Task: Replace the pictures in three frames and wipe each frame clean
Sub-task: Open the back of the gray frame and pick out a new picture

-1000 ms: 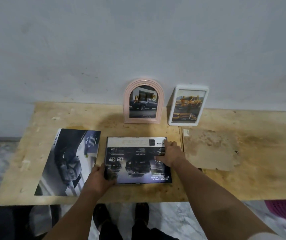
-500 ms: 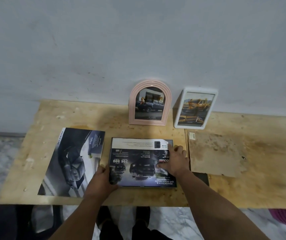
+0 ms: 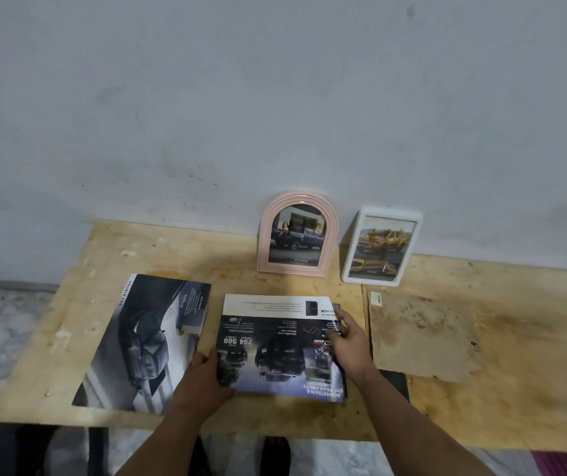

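Glossy dark car sheet [image 3: 275, 348] lies flat between my hands; I see left hand [image 3: 203, 379] pinching its corner, right hand [image 3: 345, 341] spread on it.

A rough, stained plywood table [image 3: 110, 255] carries glossy printed paper: a car brochure page [image 3: 275, 352] under both hands, and a second glossy sheet [image 3: 144, 341] to the left showing a dark vehicle. A matt, blotched brown board [image 3: 419, 334], with a small paper label [image 3: 375, 298] at its corner, lies on the right. Against the matt, scuffed painted wall [image 3: 275, 97] stand a smooth pink arched frame [image 3: 263, 235], ridged and plastic-looking, and a smooth white frame [image 3: 409, 249] with a reflective front.
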Tool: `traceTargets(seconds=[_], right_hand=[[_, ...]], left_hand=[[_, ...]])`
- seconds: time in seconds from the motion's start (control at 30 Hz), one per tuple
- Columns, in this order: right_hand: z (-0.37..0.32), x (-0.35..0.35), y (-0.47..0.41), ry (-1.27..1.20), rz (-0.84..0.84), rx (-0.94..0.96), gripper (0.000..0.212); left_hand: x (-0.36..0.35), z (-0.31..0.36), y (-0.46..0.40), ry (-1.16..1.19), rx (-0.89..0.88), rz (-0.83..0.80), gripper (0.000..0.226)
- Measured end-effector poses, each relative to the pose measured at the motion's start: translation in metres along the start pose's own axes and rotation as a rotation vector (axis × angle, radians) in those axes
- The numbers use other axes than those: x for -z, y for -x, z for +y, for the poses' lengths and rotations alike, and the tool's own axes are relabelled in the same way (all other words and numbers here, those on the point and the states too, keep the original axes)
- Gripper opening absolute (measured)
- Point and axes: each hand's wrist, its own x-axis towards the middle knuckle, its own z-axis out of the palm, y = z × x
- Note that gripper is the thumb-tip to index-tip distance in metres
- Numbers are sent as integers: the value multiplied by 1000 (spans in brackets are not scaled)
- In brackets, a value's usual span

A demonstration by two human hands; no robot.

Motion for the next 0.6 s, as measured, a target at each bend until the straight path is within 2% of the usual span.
traceTargets(seconds=[0.1,0.17,0.23,0.3,0.33,0.4,0.47,0.5,0.6], right_hand=[[-18,10,-2,-124,-9,-72,50],[-33,17,-3,-132,-28,-85,50],[-48,20,-3,-133,-74,-96,49],[-65,17,-1,-144,-149,-112,47],[-73,12,-1,-145,-195,-114,47],[-89,-5,-2,-131,-282,-112,46],[-101,-30,-4,-130,-338,-121,44],[-105,-44,-5,-113,-367,-127,44],[-119,-93,2,78,-512,-115,39]], left_hand=[[3,2,2,8,27,60,96],[6,7,3,150,61,149,76],[20,18,8,528,161,186,57],[35,26,16,982,283,93,44],[41,27,20,1098,290,66,38],[53,23,29,1139,274,138,29],[63,7,33,1122,275,287,37],[70,-4,36,1161,300,338,34],[102,-32,52,1301,386,531,10]])
